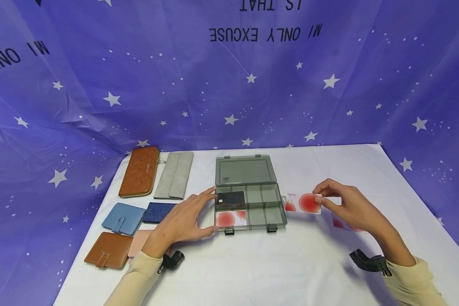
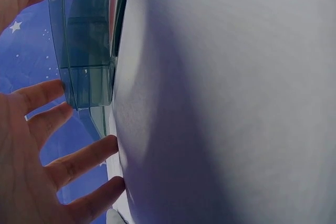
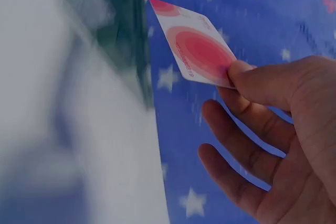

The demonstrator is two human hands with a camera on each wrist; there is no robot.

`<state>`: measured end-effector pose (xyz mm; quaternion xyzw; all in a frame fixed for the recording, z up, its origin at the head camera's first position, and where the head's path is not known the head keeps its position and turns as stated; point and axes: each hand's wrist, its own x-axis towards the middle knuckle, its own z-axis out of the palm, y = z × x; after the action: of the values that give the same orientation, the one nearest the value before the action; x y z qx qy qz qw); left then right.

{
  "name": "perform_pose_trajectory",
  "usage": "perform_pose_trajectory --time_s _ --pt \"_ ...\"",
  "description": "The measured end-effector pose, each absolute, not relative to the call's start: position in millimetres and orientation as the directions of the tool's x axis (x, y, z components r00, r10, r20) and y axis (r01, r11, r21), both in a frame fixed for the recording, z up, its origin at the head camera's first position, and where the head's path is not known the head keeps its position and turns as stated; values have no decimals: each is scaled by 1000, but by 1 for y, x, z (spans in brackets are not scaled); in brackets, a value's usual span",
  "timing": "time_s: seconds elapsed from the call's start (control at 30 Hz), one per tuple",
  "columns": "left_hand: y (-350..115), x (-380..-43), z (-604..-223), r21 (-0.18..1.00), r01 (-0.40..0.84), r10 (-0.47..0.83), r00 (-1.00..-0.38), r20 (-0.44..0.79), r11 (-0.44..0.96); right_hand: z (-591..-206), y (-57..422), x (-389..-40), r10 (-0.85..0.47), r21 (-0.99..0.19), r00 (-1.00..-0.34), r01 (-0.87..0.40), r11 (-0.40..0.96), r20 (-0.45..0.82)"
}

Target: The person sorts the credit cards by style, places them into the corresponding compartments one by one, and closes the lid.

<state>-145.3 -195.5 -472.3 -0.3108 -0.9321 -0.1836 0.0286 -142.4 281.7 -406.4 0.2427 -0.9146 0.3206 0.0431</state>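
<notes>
In the head view, a grey-green clear plastic organizer box [image 1: 257, 217] lies with its lid [image 1: 246, 171] flipped back. A black card [image 1: 233, 199] sits in an upper left compartment, and a white card with red circles [image 1: 231, 219] lies below it. My left hand [image 1: 185, 219] touches the box's left side, its fingers spread and fairly straight. Between thumb and fingertips, my right hand [image 1: 348, 204] pinches another white card with red circles [image 1: 300, 202], held just right of the box. The right wrist view shows this pinched card [image 3: 197, 48] at a tilt.
A similar card [image 1: 346, 226] lies under my right hand. To the left rest a brown zip wallet [image 1: 139, 171], a grey wallet [image 1: 174, 175], a light blue wallet [image 1: 123, 218], a dark blue wallet [image 1: 157, 212], a brown snap wallet [image 1: 110, 250] and a pink item [image 1: 139, 241], partly hidden.
</notes>
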Motion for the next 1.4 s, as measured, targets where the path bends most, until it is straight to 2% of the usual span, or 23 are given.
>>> perform_pose_trajectory --time_s 0.27,0.63,0.87,1.13,1.4 --pt "-195 -145 -473 325 590 568 -805 170 739 -408 215 -151 -471 -684 -854 -479 550 219" --pt "-193 -146 -475 328 590 567 -805 173 738 -439 148 -146 -504 -681 -841 -488 547 197" --pt "-195 -146 -473 332 577 555 -815 167 747 -463 128 -140 -495 -617 -840 -514 596 222" --pt "-194 -146 -473 329 571 554 -818 152 752 -471 118 -131 -498 -498 -823 -564 659 273" --pt "-194 -145 -474 332 556 541 -828 146 762 -472 112 -123 -522 -404 -825 -563 721 218"
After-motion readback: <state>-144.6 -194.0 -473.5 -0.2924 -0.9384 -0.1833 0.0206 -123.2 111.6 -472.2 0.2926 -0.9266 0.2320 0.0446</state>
